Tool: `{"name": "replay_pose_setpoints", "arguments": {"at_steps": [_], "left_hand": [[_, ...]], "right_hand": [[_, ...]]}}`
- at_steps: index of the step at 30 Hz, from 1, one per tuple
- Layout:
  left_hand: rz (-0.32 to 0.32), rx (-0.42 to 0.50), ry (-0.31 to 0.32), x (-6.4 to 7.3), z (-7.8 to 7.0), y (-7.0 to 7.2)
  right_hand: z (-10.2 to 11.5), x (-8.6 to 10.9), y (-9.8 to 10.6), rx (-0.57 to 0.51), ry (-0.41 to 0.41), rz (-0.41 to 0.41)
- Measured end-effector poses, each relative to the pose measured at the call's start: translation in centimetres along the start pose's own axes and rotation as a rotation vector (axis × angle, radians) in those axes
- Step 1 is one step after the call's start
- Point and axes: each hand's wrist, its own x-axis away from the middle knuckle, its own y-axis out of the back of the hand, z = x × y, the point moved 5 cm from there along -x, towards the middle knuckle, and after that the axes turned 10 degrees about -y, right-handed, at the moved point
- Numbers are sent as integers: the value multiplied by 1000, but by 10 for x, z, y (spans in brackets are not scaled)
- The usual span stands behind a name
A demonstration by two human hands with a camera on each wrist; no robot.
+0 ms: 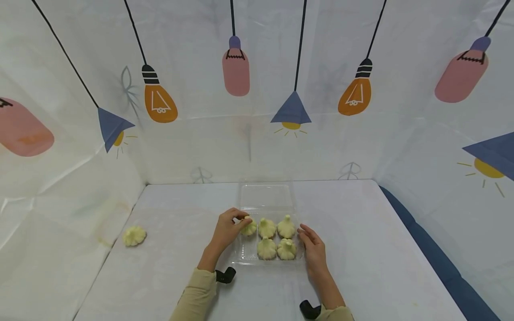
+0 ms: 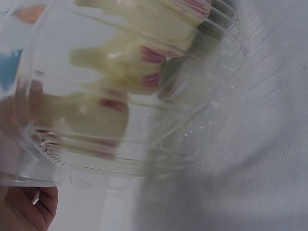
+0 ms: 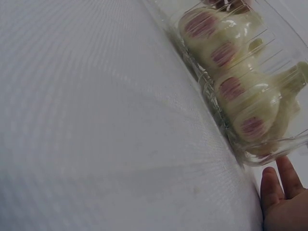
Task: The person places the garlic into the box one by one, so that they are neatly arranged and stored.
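Note:
A clear plastic clamshell box lies on the table with its lid folded back. Two rows of pale garlic bulbs sit inside, stems up; purple streaks mark the bulbs in the right wrist view. My left hand pinches a garlic bulb between thumb and fingers at the box's back left corner. The front left spot holds no bulb. At the right side of the box, my right hand has its loosely extended fingers right at the wall.
Another garlic bulb lies alone near the table's left edge. The white table meets a cloth backdrop printed with lamps at the back and sides. Black mounts are on both wrists.

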Motion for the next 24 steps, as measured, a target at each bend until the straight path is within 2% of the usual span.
{"name": "replay_pose_setpoints", "arguments": {"at_steps": [14,24], "left_hand": [[-7,-36,-3,2,6,-5],[7,-61,-8,2,5,-7]], "right_hand": [[-2,-1,0,9,1,-12],[0,0,-1,7,-3,0]]}}
